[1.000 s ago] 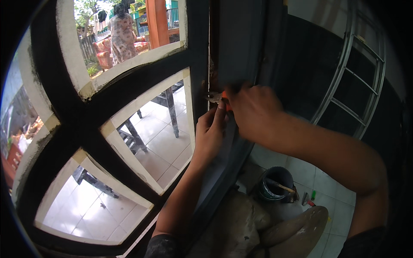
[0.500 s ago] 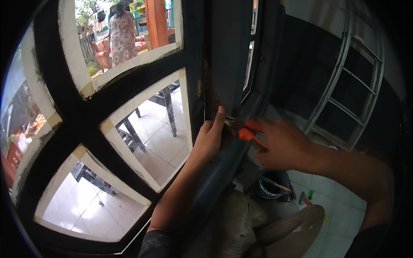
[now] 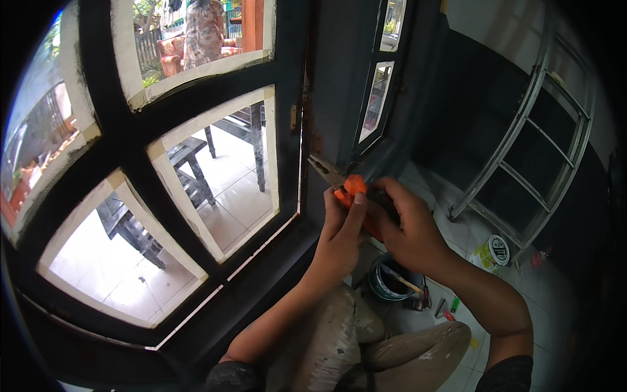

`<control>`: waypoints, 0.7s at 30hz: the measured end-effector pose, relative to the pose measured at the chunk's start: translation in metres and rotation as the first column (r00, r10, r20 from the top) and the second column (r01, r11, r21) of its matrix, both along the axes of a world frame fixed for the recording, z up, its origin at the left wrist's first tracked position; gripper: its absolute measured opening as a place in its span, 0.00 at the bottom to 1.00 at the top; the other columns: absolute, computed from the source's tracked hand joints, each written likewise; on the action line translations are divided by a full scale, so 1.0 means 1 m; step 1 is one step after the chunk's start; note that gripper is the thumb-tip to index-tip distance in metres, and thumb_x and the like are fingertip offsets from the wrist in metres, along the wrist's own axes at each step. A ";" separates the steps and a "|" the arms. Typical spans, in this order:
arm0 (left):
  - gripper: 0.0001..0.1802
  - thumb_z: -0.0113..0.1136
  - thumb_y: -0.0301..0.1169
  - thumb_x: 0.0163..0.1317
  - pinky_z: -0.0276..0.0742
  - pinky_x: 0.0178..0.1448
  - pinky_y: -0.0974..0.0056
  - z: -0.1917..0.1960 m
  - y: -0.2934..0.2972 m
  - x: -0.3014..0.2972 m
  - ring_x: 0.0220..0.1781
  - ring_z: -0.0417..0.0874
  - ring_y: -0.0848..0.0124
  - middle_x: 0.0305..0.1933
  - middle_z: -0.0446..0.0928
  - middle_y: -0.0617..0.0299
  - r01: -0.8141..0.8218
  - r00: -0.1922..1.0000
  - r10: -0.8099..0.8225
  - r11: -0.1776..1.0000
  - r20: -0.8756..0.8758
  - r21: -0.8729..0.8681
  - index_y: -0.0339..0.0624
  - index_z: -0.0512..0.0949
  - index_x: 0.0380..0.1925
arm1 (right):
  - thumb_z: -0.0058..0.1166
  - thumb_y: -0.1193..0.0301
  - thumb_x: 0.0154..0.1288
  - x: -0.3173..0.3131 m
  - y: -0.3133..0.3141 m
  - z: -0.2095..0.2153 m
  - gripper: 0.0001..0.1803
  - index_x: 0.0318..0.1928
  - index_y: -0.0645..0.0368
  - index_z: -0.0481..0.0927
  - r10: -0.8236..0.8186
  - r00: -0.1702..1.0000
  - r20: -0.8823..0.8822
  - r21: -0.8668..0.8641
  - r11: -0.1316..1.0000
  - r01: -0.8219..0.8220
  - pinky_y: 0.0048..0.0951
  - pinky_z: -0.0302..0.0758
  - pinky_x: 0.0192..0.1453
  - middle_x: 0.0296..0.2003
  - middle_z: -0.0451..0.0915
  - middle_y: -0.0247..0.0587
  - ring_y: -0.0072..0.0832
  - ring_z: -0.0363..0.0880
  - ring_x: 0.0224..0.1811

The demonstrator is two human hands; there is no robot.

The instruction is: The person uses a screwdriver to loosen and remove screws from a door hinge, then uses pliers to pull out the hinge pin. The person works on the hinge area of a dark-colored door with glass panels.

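Observation:
A pair of pliers with orange handles (image 3: 356, 184) is held between my two hands, its bare metal jaws (image 3: 326, 168) pointing up and left toward the dark door frame post (image 3: 326, 104). My left hand (image 3: 339, 238) is closed on the pliers near the pivot, thumb on the orange grip. Around the handles, my right hand (image 3: 408, 222) is closed too, hiding most of their lower part. Left of the jaws stands a dark glazed door (image 3: 117, 147), with pale masking along its panes and a small hinge (image 3: 294, 117) on its edge.
On the tiled floor stand a dark bucket (image 3: 375, 287) with a brush (image 3: 409, 283) across it and a yellow-and-white paint can (image 3: 491, 251). A scraper (image 3: 441, 307) lies nearby. A metal ladder (image 3: 532, 124) leans at the right. Outside, a person (image 3: 204, 32) stands beyond the glass.
The pliers have come away from beside the post, and my right hand has moved left. My left hand, earlier with its thumb raised by the post, now grips the pliers. The view has shifted.

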State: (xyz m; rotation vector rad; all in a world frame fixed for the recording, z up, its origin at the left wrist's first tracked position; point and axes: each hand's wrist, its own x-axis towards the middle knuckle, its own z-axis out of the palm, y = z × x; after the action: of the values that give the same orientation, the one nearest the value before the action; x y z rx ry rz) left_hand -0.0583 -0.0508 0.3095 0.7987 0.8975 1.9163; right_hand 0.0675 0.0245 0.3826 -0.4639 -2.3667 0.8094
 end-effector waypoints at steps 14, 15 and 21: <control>0.12 0.47 0.39 0.89 0.78 0.27 0.69 0.007 0.039 -0.044 0.35 0.82 0.79 0.34 0.76 0.68 -0.210 0.975 0.222 0.952 -0.027 0.225 0.40 0.69 0.53 | 0.56 0.69 0.80 -0.063 0.037 0.044 0.12 0.56 0.61 0.79 0.126 0.989 0.081 0.537 0.830 -0.150 0.52 0.85 0.41 0.33 0.86 0.56 0.55 0.90 0.38; 0.13 0.48 0.39 0.89 0.80 0.28 0.68 0.013 0.039 -0.048 0.37 0.84 0.78 0.36 0.77 0.67 -0.197 0.979 0.202 0.965 -0.012 0.173 0.40 0.70 0.54 | 0.57 0.69 0.79 -0.066 0.040 0.046 0.12 0.56 0.61 0.80 0.091 0.990 0.108 0.571 0.809 -0.137 0.51 0.86 0.41 0.34 0.86 0.56 0.55 0.91 0.38; 0.18 0.54 0.41 0.86 0.83 0.28 0.65 0.018 0.037 -0.089 0.28 0.87 0.74 0.30 0.82 0.60 -0.254 0.921 0.231 0.967 -0.313 -0.034 0.33 0.75 0.50 | 0.61 0.69 0.74 -0.085 0.038 0.043 0.16 0.58 0.61 0.82 -0.105 0.982 0.158 0.705 0.709 -0.038 0.47 0.88 0.41 0.37 0.85 0.58 0.54 0.92 0.39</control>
State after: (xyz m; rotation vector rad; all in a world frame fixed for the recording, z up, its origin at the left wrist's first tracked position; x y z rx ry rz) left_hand -0.1477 -0.0136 0.3272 0.9970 1.3027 1.9882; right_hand -0.0173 0.0628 0.4254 -0.2510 -2.5947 -0.2196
